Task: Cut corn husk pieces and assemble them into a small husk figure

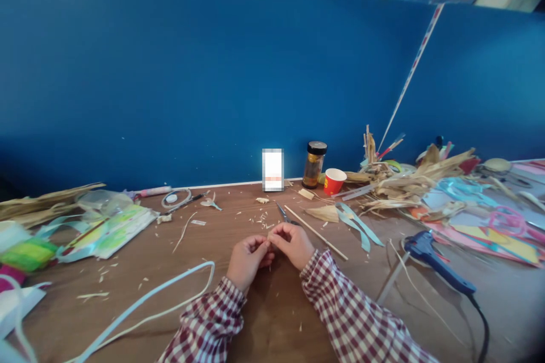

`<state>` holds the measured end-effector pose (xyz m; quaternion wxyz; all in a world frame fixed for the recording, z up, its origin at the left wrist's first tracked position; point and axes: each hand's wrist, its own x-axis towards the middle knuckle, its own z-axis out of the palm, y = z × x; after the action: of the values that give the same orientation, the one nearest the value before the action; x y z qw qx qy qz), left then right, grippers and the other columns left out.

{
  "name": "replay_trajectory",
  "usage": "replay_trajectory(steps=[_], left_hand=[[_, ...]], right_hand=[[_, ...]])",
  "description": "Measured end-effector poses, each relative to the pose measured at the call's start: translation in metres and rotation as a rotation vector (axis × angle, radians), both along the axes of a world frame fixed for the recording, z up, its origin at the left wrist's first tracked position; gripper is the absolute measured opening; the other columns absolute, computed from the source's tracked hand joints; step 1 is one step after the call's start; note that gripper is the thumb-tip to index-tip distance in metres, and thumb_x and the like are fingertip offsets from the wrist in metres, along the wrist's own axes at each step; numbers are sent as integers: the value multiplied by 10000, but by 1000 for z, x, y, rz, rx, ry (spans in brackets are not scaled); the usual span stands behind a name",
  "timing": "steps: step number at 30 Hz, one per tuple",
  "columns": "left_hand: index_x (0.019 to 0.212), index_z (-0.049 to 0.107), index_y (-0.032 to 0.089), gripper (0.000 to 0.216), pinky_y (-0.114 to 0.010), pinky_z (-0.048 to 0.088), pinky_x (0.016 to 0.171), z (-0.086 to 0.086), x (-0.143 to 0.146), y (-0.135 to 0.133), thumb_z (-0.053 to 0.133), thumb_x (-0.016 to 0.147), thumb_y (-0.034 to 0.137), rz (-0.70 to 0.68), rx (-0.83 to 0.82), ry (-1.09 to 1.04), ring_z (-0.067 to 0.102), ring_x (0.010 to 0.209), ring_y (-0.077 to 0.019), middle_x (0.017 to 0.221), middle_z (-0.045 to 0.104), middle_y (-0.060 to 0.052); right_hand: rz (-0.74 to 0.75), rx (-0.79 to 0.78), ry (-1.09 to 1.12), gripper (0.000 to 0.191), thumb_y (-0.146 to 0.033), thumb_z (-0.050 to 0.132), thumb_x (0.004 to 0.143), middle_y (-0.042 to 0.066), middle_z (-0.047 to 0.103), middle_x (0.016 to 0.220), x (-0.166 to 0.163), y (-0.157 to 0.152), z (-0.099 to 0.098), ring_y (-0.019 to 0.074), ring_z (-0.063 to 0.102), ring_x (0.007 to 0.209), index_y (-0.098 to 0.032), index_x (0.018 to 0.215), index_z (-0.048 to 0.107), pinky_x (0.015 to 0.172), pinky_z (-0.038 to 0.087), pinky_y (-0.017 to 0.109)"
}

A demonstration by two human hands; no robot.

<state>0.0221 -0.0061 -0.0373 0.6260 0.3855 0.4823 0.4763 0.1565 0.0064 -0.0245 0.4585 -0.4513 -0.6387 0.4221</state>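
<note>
My left hand (248, 260) and my right hand (293, 244) meet above the middle of the brown table, fingertips pinched together. Whatever sits between them is too small and too covered by the fingers to name; a thin pale tip shows just under the left fingers. Just beyond my right hand lies a pair of scissors (283, 212), its handle partly hidden by that hand. A thin wooden stick (317, 233) slants across the table to the right of it. Small pale scraps (261, 218) are scattered in front of my fingers.
At right lie a blue glue gun (438, 261), a light-blue ribbon (360, 227) and heaped dried husks (413, 184). A lidded jar (314, 165) and red paper cup (335, 181) stand by the blue partition (191, 79). A white cord (157, 289) loops at left.
</note>
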Motion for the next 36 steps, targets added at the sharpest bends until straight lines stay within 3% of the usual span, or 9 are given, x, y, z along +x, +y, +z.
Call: replay_trajectory(steps=[18,23,29,31,36], left_hand=[[763,636,127,264,-215,477,519,-4,1,0,617,657,367,-33,137,196,585,530,-114,605,628,-12],[755,628,121,288,-161,341,348,-4,0,-1,584,681,396,-19,217,260,450,347,-60,483,514,46],[757,629,120,299,-156,289,331,1,1,-2,599,666,404,9,250,258,400,329,-46,487,499,49],[738,626,121,304,-158,286,330,3,2,-3,612,651,412,43,233,247,393,326,-44,491,506,46],[752,624,121,333,-160,286,338,3,1,-2,620,642,435,142,223,203,394,340,-37,575,571,16]], right_hand=[[-26,-16,-24,123,-278,568,717,-12,582,605,-4,-3,4,103,510,551,-160,686,568,532,405,209],[-49,81,-71,131,-283,543,750,-11,570,624,-5,-6,3,101,504,562,-166,697,570,531,399,203],[-107,249,-185,155,-278,502,785,-2,564,671,-5,-10,9,108,499,610,-180,694,580,566,390,211],[-157,254,-184,200,-306,455,813,2,563,662,-1,-8,13,114,501,607,-180,715,576,573,396,216],[-450,236,-245,207,-312,412,823,29,595,714,24,8,11,135,526,623,-172,837,564,597,410,240]])
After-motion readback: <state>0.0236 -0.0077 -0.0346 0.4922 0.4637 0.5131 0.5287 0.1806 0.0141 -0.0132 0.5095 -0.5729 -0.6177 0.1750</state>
